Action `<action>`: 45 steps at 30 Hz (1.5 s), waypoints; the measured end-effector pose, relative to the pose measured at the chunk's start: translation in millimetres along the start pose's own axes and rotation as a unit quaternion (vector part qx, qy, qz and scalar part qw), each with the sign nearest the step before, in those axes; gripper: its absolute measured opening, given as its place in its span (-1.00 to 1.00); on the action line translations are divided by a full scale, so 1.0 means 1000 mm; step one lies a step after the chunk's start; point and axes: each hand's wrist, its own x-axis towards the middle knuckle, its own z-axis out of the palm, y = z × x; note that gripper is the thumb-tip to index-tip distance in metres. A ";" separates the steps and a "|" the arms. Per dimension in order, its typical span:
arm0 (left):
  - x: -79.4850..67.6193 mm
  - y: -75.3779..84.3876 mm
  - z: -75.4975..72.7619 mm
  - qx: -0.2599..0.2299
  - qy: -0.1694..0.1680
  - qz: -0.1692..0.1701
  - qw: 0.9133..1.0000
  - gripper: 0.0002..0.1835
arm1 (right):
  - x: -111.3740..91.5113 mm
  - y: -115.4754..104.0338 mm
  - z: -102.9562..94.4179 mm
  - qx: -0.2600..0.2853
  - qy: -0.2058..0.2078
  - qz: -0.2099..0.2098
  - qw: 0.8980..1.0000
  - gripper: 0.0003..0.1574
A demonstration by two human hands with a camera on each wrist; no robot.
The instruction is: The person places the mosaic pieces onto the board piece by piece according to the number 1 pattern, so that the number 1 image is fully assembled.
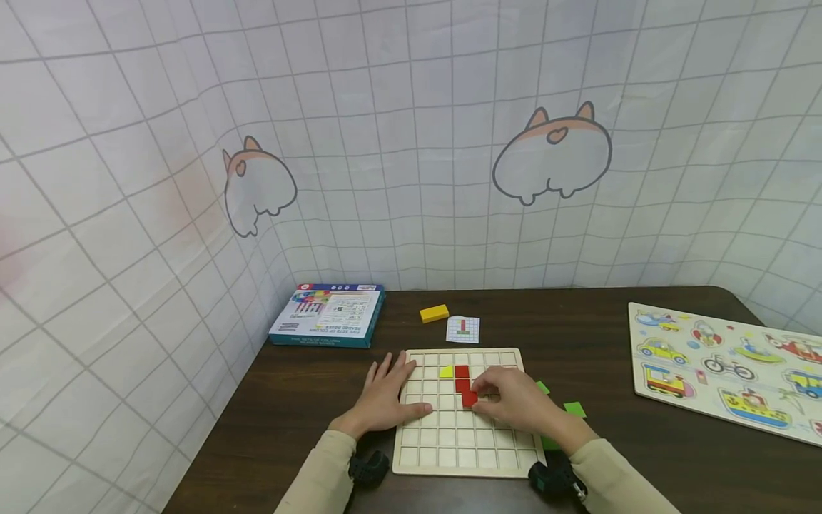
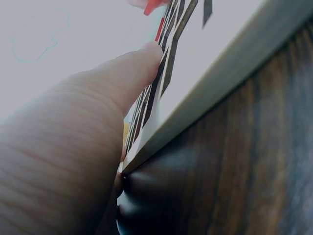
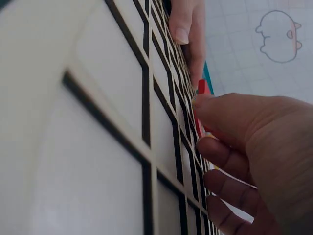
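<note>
A pale wooden grid board point(image 1: 465, 464) lies on the dark table. My left hand point(image 1: 382, 401) rests along its left edge with fingers spread, the thumb lying on the board. Between the thumb and index finger of my right hand point(image 1: 516, 403) is a red square tile point(image 1: 469, 399), pinched at its right side and tilted in the right wrist view. In the head view it overlaps the lower of two red tiles point(image 1: 462, 371) set in a column. Left of the upper red one sits a yellow tile point(image 1: 446, 371). Green tiles point(image 1: 574, 409) lie beyond the board's right edge, partly hidden by my right arm.
Behind the board are a small pattern card point(image 1: 463, 331) and a yellow block point(image 1: 434, 313). A blue-edged box point(image 1: 327, 315) lies at the back left. On the right is a picture puzzle board point(image 1: 700, 378). A grid-patterned curtain point(image 1: 398, 214) hangs behind the table.
</note>
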 end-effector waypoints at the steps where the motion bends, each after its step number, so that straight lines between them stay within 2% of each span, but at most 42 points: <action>1: 0.000 0.000 0.000 0.001 0.000 0.000 1.000 0.04 | 0.000 0.000 0.001 -0.003 0.002 0.001 1.000 -0.78; 11: -0.001 -0.001 0.000 -0.003 0.000 -0.001 1.000 0.03 | 0.001 -0.004 0.008 -0.015 0.025 -0.011 1.000 -0.78; 16: -0.001 -0.001 0.000 0.000 -0.002 -0.005 1.000 0.03 | 0.001 -0.004 0.011 -0.017 0.034 -0.004 0.999 -0.78; 45: 0.000 -0.001 0.002 0.005 0.001 0.001 1.000 0.02 | 0.001 -0.005 0.014 -0.014 0.034 0.001 0.999 -0.81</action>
